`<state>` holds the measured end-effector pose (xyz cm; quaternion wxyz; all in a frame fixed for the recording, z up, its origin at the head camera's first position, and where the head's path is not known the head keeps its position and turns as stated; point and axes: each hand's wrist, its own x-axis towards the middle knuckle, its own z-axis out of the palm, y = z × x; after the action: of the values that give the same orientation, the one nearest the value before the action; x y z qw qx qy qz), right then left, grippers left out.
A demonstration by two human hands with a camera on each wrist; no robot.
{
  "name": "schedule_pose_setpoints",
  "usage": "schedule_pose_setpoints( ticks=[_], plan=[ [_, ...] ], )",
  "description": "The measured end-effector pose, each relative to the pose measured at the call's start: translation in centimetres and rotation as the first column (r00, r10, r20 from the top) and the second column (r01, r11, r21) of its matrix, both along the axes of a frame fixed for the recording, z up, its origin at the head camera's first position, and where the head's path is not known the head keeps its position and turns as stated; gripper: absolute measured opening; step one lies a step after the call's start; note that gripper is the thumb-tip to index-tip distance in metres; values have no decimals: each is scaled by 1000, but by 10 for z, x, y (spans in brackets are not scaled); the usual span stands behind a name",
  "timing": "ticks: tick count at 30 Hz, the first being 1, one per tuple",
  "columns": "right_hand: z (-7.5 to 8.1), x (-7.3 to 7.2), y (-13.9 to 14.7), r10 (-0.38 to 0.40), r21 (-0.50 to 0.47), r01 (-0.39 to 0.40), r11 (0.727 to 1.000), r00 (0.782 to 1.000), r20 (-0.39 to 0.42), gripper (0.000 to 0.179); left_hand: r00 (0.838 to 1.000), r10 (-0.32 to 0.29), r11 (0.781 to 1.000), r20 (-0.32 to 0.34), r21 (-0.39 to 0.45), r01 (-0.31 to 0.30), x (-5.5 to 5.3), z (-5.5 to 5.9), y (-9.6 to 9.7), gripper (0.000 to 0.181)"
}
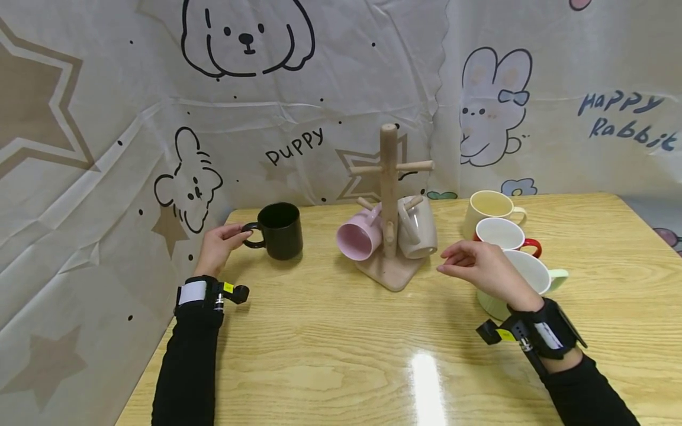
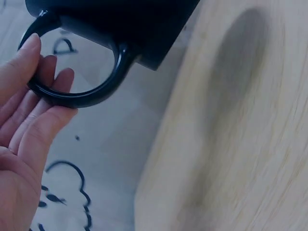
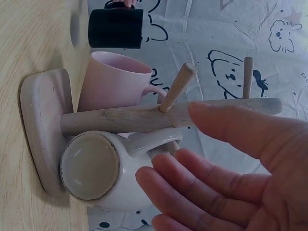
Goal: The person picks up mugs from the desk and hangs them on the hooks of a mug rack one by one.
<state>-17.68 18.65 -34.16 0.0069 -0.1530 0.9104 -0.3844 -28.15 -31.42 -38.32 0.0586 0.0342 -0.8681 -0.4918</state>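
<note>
A black mug [image 1: 283,236] is gripped by its handle in my left hand [image 1: 219,247], thumb and fingers around the loop. In the right wrist view the mug hangs a little above the table, apart from its shadow. My right hand [image 1: 487,269] is beside a wooden mug tree [image 1: 389,183], fingers slightly bent and holding nothing. On the tree's lower pegs hang a pink mug [image 1: 354,239] at left and an off-white mug [image 1: 427,231] at right, both tilted. The upper pegs [image 1: 418,166] carry no mug.
To the right, a pale yellow mug [image 1: 471,222], a white mug with a red handle [image 1: 501,234] and a light green mug [image 1: 491,305] stand in a row, the green one partly behind my right hand. A printed curtain [image 1: 319,89] hangs behind the wooden table [image 1: 330,355].
</note>
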Motion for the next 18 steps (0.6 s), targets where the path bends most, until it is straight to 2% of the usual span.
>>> schedule_pose_setpoints(
  ticks=[6,12,15,18],
  plan=[
    [0,0,-1,6,-2,-6,1000,1000,6,30,999,-30,998,-30,61,32,25,10,18,47],
    [0,1,-1,8,-3,-8,1000,1000,-2,28,985,-118,974,-129,180,141,50,22,37,10],
    [0,0,-1,8,-3,-8,1000,1000,-4,28,970,-177,956,-169,204,210,63,30,49,12],
    [0,0,-1,7,1,-7,1000,1000,-6,29,964,-214,951,-156,193,242,75,38,65,15]
  ],
)
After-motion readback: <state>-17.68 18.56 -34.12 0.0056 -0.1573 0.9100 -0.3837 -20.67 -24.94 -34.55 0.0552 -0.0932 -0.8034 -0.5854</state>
